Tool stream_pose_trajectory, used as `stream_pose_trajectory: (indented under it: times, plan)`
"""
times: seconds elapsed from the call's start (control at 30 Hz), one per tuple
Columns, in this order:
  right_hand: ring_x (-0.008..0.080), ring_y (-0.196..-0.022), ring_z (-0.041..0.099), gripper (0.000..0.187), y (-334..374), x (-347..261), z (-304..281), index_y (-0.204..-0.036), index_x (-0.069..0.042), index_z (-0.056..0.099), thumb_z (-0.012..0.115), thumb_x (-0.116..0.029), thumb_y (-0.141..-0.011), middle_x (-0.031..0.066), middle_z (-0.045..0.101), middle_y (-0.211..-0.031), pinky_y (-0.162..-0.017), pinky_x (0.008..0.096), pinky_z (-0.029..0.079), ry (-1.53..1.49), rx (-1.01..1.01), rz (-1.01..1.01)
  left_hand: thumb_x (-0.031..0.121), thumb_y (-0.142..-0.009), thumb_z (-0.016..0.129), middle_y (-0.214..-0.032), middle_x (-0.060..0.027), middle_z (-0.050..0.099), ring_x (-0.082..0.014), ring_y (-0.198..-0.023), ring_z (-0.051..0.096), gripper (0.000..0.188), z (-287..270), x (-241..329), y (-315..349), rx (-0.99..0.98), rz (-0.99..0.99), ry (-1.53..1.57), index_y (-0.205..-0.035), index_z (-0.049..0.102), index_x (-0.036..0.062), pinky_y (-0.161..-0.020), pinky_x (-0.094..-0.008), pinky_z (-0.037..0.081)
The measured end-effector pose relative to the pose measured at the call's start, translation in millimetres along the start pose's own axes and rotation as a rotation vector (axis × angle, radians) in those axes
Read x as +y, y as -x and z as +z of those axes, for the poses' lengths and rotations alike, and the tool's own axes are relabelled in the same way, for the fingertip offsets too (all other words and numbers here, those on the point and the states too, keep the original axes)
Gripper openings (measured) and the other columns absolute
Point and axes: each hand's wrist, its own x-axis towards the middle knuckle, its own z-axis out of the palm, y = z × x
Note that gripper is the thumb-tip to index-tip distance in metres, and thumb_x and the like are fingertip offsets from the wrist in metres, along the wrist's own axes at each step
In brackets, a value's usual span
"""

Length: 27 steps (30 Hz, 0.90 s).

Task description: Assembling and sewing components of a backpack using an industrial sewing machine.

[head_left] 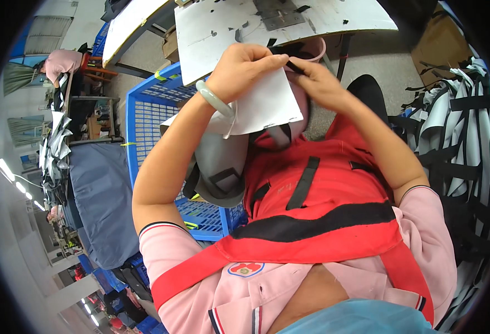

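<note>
A flat white rectangular sheet of stiff material [264, 106] is held up in front of the person's chest, above the lap and clear of the white work surface [334, 16] behind it. The sheet hangs roughly upright with its long axis running left to right, its top edge in the hands and its lower edge tilted down toward the left. A short narrow black strip [294, 65] lies along the top edge, its long axis running from upper left to lower right. The left hand [242, 67] grips the upper left part of the sheet, fingers closed on it, with a pale green bangle [214, 99] at the wrist. The right hand [317, 83] has its fingers pinched together on the right end of the black strip. Beneath the sheet hangs a grey fabric piece with black strap trim [220, 167]. A red apron with black bands [317, 206] covers the lap. At the person's left stands a blue perforated plastic crate [150, 111]; its visible inside shows only the mesh floor, partly hidden by the grey piece. At the right, grey and white fabric pieces with black straps [462, 122] are stacked.
</note>
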Motion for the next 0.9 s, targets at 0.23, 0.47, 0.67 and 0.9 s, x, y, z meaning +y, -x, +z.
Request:
stream_pose_trajectory:
  times: [0.23, 0.47, 0.67, 0.9]
  plan:
    - [0.0043, -0.085, 0.049, 0.029, -6, -94, -83, -0.108, 0.001, 0.060, 0.059, -0.024, -0.092, -0.0034, 0.058, -0.091, -0.077, 0.0204, 0.042, 0.105, -0.449, 0.213, 0.027, -0.093, 0.062, -0.073, 0.0018, 0.064, -0.0024, -0.061, 0.058, 0.025, -5, 23, 10, -0.186, -0.193, 0.511, -0.092, 0.066, 0.0030, -0.054, -0.0172, 0.046]
    - [0.0004, -0.074, 0.051, 0.029, -35, -128, -111, -0.096, 0.001, 0.062, 0.064, -0.027, -0.090, -0.0051, 0.059, -0.081, -0.066, 0.0160, 0.043, 0.221, -0.318, 0.142, 0.028, -0.088, 0.068, -0.078, -0.0004, 0.066, -0.0058, -0.064, 0.059, 0.027, -21, 35, -31, -0.012, 0.078, 0.262, -0.091, 0.070, 0.0011, -0.057, -0.0189, 0.047]
    - [0.0055, -0.071, 0.060, 0.037, -63, -95, -132, -0.109, 0.002, 0.065, 0.064, -0.029, -0.088, 0.0024, 0.065, -0.084, -0.064, 0.0174, 0.047, 0.251, -0.290, 0.205, 0.019, -0.083, 0.071, -0.085, -0.0051, 0.068, -0.0104, -0.073, 0.063, 0.026, -30, 16, -61, 0.013, 0.028, 0.227, -0.101, 0.069, -0.0002, -0.067, -0.0204, 0.050]
    - [0.0058, -0.069, 0.062, 0.043, -99, -73, -145, -0.113, 0.002, 0.064, 0.065, -0.031, -0.086, 0.0035, 0.067, -0.087, -0.063, 0.0172, 0.047, 0.322, -0.228, 0.249, 0.015, -0.081, 0.070, -0.092, -0.0116, 0.069, -0.0149, -0.080, 0.065, 0.028, -40, -4, -98, 0.115, -0.053, 0.337, -0.103, 0.069, -0.0029, -0.072, -0.0238, 0.050]
